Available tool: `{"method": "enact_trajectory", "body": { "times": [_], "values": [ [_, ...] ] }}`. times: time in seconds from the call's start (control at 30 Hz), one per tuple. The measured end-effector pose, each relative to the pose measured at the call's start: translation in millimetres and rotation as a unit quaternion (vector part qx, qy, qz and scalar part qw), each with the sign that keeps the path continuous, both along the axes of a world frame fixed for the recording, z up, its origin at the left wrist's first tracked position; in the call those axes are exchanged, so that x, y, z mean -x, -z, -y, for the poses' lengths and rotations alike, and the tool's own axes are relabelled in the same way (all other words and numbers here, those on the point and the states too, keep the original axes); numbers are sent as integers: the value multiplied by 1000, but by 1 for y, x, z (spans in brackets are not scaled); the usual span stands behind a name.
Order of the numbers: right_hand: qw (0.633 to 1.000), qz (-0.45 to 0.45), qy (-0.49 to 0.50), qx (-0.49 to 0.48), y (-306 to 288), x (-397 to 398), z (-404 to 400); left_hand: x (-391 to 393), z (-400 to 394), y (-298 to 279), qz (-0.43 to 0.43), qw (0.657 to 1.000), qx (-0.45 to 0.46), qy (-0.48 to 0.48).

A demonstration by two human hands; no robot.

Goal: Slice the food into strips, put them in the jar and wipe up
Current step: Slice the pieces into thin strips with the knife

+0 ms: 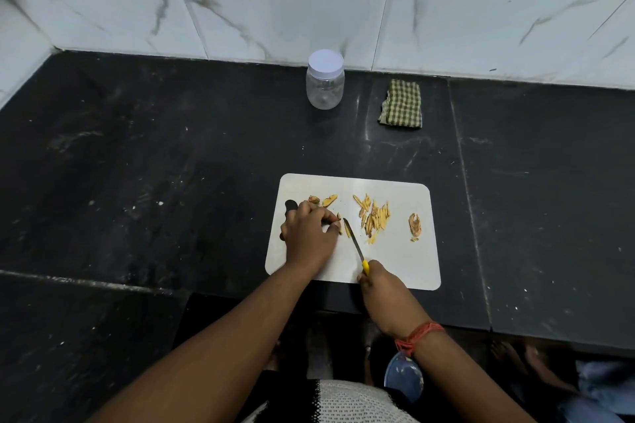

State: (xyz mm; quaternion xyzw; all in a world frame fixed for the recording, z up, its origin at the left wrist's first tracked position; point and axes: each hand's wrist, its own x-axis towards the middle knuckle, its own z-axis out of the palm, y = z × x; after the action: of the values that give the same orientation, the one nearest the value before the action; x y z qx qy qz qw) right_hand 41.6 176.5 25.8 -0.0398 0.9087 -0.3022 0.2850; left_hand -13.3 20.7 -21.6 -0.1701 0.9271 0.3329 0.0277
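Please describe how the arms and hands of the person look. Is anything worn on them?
Both forearms are bare, with no sleeves in view. The left hand has no ring or band that I can see. By the right hand, the wrist carries a band of red-orange thread wound round several times, with loose ends hanging. No gloves and no watch are visible.

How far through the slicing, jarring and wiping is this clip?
Done: a pile of cut strips lies on the cutting board. In hand: the left hand pins a small piece while the right hand holds the yellow-handled knife beside it; more uncut pieces wait. Left: the jar is empty with its lid on, and the checked cloth lies folded.
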Motion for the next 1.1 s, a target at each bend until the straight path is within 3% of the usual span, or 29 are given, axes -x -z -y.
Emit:
{"method": "enact_trajectory", "body": {
  "times": [1.1],
  "values": [
    [1000,-11,-1,-8,10,-5,10,-9,-1,-2,-19,1000,17,12]
  ]
}}
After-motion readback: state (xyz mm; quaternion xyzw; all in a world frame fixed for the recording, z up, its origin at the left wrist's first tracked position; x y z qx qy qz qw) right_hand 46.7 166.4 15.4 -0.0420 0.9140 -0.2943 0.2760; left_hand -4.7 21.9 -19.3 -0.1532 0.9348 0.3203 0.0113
